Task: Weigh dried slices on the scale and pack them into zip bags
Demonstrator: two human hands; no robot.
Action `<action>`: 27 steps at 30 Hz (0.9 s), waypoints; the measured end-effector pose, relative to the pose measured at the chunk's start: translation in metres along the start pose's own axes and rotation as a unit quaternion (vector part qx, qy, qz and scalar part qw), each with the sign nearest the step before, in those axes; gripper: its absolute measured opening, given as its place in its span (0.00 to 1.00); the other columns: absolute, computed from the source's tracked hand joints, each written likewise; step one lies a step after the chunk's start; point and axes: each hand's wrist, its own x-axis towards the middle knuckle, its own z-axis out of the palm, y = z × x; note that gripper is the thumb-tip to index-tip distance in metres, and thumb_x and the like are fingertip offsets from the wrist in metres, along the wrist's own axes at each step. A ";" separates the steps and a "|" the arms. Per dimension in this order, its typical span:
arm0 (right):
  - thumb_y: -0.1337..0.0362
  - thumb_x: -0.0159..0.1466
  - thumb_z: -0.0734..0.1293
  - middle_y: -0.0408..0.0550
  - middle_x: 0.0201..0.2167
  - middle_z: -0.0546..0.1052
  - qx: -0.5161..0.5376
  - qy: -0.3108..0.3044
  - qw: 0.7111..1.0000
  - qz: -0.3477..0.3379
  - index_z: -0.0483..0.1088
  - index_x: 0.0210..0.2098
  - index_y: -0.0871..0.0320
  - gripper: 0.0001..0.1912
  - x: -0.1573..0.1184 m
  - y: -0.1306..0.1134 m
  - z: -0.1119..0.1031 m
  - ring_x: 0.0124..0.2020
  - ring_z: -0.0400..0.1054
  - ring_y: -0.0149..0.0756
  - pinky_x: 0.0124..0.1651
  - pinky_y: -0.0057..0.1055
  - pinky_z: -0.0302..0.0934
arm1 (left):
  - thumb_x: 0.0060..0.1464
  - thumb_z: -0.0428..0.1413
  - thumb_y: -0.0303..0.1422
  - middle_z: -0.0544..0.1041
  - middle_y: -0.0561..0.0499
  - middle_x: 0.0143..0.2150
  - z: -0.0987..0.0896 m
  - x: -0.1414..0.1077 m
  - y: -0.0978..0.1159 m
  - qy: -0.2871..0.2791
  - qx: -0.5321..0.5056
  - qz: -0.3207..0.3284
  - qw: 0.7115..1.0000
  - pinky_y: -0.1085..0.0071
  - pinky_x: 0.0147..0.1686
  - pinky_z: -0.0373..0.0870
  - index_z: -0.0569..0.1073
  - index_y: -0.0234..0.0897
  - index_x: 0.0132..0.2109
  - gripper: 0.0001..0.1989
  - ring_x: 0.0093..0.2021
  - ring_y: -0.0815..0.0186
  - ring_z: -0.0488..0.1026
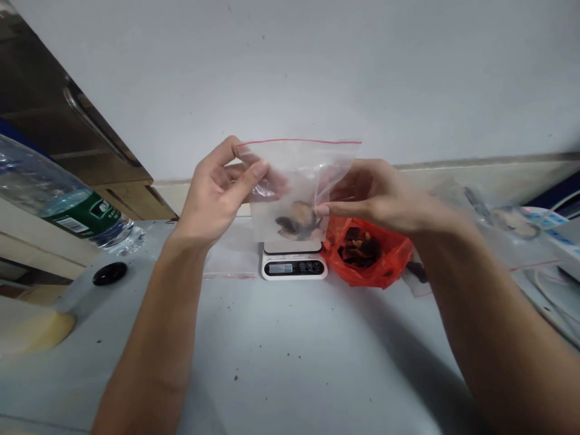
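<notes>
Between both hands hangs a clear zip bag [290, 181] with a red seal line along its top. Dark and tan dried slices [299, 220] lie at its bottom. My left hand [222, 181] pinches the bag's left side between thumb and fingers. On the other side, my right hand [371, 196] grips the bag near the slices, its fingers partly behind the plastic. Just below the bag, a white digital kitchen scale [294, 266] reads 0.0; the bag hides most of its platform. An opened red plastic bag [371, 275] holding dark dried pieces [359, 246] sits right of the scale.
Another clear bag [231, 251] lies flat left of the scale. Further left are a water bottle [81, 211] and a black round object [109, 273]. More filled clear bags [512, 223] and a white device [555, 226] are at right. Dark crumbs dot the table [281, 338]; a wall [290, 72] stands behind.
</notes>
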 end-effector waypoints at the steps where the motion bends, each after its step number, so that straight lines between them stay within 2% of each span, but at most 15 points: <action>1: 0.60 0.58 0.78 0.44 0.30 0.82 0.000 0.000 1.000 0.004 0.76 0.36 0.54 0.11 0.000 0.000 0.000 0.34 0.78 0.39 0.36 0.33 0.71 | 0.61 0.65 0.48 0.83 0.53 0.35 0.000 0.000 0.000 0.007 0.003 -0.001 1.000 0.65 0.40 0.81 0.67 0.42 0.36 0.19 0.39 0.61 0.84; 5: 0.60 0.63 0.74 0.45 0.29 0.82 -0.050 0.002 0.999 0.018 0.78 0.35 0.54 0.04 -0.001 -0.002 -0.003 0.32 0.77 0.39 0.36 0.35 0.71 | 0.61 0.64 0.49 0.82 0.54 0.34 -0.002 0.003 -0.004 0.071 0.000 0.005 0.997 0.66 0.38 0.80 0.66 0.43 0.35 0.19 0.43 0.59 0.84; 7: 0.61 0.63 0.73 0.47 0.31 0.83 -0.074 0.005 0.997 0.015 0.79 0.32 0.55 0.06 -0.002 -0.001 -0.006 0.34 0.78 0.40 0.38 0.37 0.72 | 0.61 0.64 0.49 0.80 0.56 0.32 -0.002 0.004 -0.005 0.089 -0.017 0.009 0.996 0.68 0.37 0.79 0.66 0.42 0.35 0.20 0.41 0.61 0.83; 8: 0.61 0.62 0.74 0.48 0.34 0.84 -0.073 0.006 0.997 0.017 0.80 0.34 0.55 0.04 -0.003 -0.001 -0.007 0.36 0.78 0.41 0.40 0.38 0.73 | 0.61 0.64 0.49 0.79 0.56 0.31 -0.002 0.004 -0.006 0.088 -0.031 0.011 0.996 0.69 0.36 0.79 0.66 0.42 0.34 0.20 0.39 0.63 0.83; 10: 0.60 0.60 0.76 0.49 0.38 0.84 -0.049 0.019 0.999 0.016 0.81 0.43 0.54 0.12 -0.004 -0.002 -0.007 0.40 0.79 0.44 0.42 0.40 0.75 | 0.59 0.66 0.47 0.78 0.57 0.28 -0.001 0.004 -0.004 0.071 -0.064 0.012 0.995 0.69 0.34 0.79 0.67 0.41 0.32 0.19 0.33 0.66 0.81; 12: 0.57 0.58 0.78 0.48 0.37 0.84 -0.014 0.050 0.999 0.005 0.80 0.50 0.52 0.21 -0.005 -0.005 -0.004 0.38 0.79 0.45 0.39 0.40 0.75 | 0.58 0.67 0.43 0.77 0.57 0.27 0.001 0.003 -0.001 0.044 -0.083 0.007 0.996 0.67 0.34 0.81 0.69 0.41 0.31 0.17 0.31 0.66 0.80; 13: 0.55 0.58 0.79 0.47 0.36 0.84 -0.007 0.064 0.998 -0.003 0.80 0.49 0.52 0.21 -0.004 -0.008 -0.001 0.36 0.78 0.44 0.37 0.40 0.75 | 0.57 0.67 0.42 0.77 0.57 0.27 0.003 0.003 0.000 0.033 -0.084 0.005 0.996 0.66 0.35 0.82 0.70 0.41 0.31 0.16 0.31 0.65 0.80; 16: 0.51 0.58 0.80 0.47 0.28 0.81 -0.028 0.090 0.995 -0.016 0.81 0.33 0.53 0.13 -0.003 -0.016 0.004 0.30 0.75 0.39 0.32 0.36 0.72 | 0.59 0.65 0.42 0.79 0.54 0.28 0.007 0.002 0.003 0.013 -0.058 -0.001 0.998 0.65 0.37 0.83 0.71 0.41 0.30 0.15 0.34 0.63 0.81; 18: 0.51 0.57 0.80 0.47 0.25 0.80 -0.049 0.098 0.994 -0.019 0.79 0.27 0.53 0.14 -0.003 -0.019 0.003 0.28 0.73 0.38 0.31 0.34 0.70 | 0.60 0.65 0.44 0.80 0.53 0.29 0.008 0.001 0.003 0.018 -0.033 0.002 0.999 0.66 0.36 0.83 0.72 0.40 0.30 0.16 0.33 0.64 0.81; 23: 0.51 0.58 0.79 0.47 0.25 0.78 -0.088 0.101 0.991 -0.009 0.78 0.25 0.53 0.14 -0.006 -0.020 -0.003 0.28 0.71 0.39 0.29 0.36 0.66 | 0.59 0.66 0.50 0.82 0.49 0.31 0.002 -0.002 0.002 0.008 0.015 0.015 1.000 0.67 0.35 0.82 0.76 0.38 0.34 0.19 0.32 0.63 0.81; 27: 0.48 0.58 0.78 0.47 0.27 0.80 -0.121 0.084 0.989 -0.024 0.80 0.28 0.52 0.15 -0.007 -0.022 0.000 0.30 0.72 0.40 0.33 0.38 0.68 | 0.62 0.64 0.47 0.83 0.49 0.31 0.006 -0.005 0.008 -0.003 0.083 0.059 0.995 0.68 0.38 0.81 0.77 0.39 0.33 0.17 0.33 0.63 0.81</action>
